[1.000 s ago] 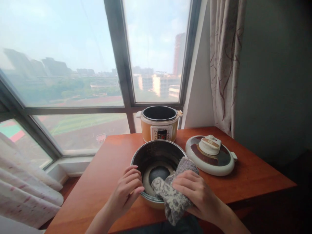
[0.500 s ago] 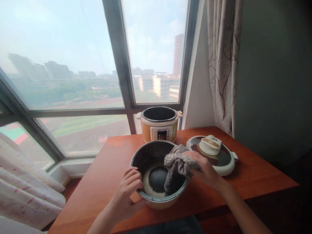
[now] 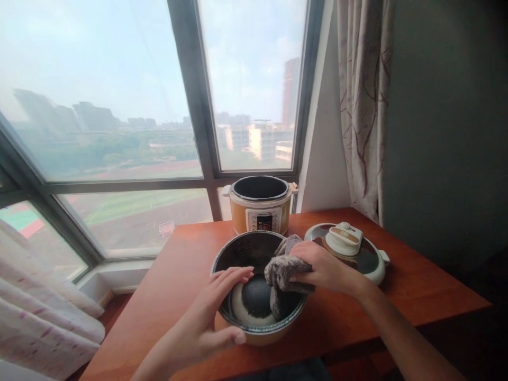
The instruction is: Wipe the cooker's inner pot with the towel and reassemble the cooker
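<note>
A dark-lined inner pot [image 3: 257, 324] with a pale ring round its bottom stands near the front edge of the table. My right hand [image 3: 323, 267] grips a grey cloth [image 3: 283, 272] at the pot's right rim, and part of the cloth hangs down inside. At the left rim is my left hand [image 3: 216, 304], its fingers stretched over the opening and its thumb apart on the outer side. I cannot tell whether it touches the rim. Just behind the pot sits the pressure cooker body [image 3: 260, 209], lidless, with a control panel on its front.
The cooker lid [image 3: 344, 241] lies on the right of the reddish-brown wooden table [image 3: 159, 301]. Large windows [image 3: 246, 90] rise behind. Curtains hang at the left [image 3: 43, 301] and right [image 3: 365, 106].
My left hand has loosened from the pot's left rim and its fingers have straightened inward over the opening. My right hand has shifted slightly left with the cloth.
</note>
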Available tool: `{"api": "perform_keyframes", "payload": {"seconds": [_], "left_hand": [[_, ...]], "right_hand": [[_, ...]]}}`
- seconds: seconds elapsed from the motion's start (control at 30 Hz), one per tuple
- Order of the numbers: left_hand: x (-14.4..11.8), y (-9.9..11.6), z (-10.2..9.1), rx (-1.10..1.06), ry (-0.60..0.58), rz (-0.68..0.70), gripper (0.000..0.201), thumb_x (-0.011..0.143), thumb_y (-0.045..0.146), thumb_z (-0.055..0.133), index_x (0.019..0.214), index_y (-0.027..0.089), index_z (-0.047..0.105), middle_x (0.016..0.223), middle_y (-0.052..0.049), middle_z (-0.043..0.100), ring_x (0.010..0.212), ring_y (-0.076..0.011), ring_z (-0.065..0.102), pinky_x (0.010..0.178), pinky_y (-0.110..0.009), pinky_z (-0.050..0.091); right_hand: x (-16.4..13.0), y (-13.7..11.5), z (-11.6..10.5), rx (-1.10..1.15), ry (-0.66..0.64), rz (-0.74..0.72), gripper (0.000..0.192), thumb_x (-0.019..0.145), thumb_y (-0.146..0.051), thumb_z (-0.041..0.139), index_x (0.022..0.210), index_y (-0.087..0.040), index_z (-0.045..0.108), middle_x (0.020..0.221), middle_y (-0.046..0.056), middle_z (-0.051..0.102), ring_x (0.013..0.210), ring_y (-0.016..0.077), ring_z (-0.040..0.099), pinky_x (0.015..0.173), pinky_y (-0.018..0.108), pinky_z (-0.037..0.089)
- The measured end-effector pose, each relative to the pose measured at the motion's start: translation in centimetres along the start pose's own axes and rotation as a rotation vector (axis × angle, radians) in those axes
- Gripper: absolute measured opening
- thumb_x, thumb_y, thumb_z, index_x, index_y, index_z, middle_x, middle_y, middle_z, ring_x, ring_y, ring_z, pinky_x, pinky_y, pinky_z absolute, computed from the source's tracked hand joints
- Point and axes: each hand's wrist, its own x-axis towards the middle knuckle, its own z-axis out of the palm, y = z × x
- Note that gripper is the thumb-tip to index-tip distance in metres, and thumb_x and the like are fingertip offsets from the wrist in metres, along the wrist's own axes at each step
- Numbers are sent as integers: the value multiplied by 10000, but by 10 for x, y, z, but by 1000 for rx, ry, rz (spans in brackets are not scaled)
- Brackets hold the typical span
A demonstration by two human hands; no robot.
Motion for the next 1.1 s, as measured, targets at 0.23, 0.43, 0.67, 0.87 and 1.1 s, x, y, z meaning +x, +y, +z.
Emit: {"api": "perform_keyframes", "payload": {"seconds": [0.23, 0.43, 0.67, 0.87, 1.1], "left_hand": [[66, 14, 14, -186, 15, -108, 1004, 704, 135, 771, 1553, 245, 247, 1504, -132, 477, 1375, -331, 452, 1150, -484, 363], [98, 9, 15, -457, 68, -210, 553, 749, 170, 724, 1282, 166, 574, 1147, -68, 700, 1076, -285, 641, 920, -357, 508], [110, 3, 9, -641, 268, -446, 426, 723, 274, 770, 1109, 133, 658, 1034, -87, 733, 988, -287, 666, 832, -345, 511], [107, 3, 1, -896, 269, -446, 484, 759, 367, 779, 1164, 157, 617, 1115, -109, 721, 1002, -287, 675, 850, -358, 519], [102, 9, -13, -594, 90, -455, 506, 749, 321, 777, 1194, 137, 624, 1140, -95, 714, 1094, -307, 625, 932, -372, 487]], "right_hand": [[40, -21, -11, 633, -148, 85, 386, 851, -503, 686, 926, -125, 691, 834, 20, 675, 765, 168, 603, 682, 256, 470], [60, -17, -6, 653, -9, 198, 432, 842, -560, 662, 921, -137, 702, 846, 28, 697, 794, 196, 630, 716, 284, 474], [47, -24, 24, 274, 574, 344, 395, 912, -484, 590, 1169, -185, 620, 1115, 94, 675, 1005, 237, 644, 892, 378, 512], [36, -31, 33, 104, 504, 225, 481, 869, -286, 626, 1339, -238, 537, 1274, 81, 631, 1168, 248, 592, 987, 394, 481], [57, -12, 16, 199, 473, 311, 224, 881, -228, 493, 958, -200, 702, 931, 32, 732, 881, 200, 661, 787, 308, 459]]}}
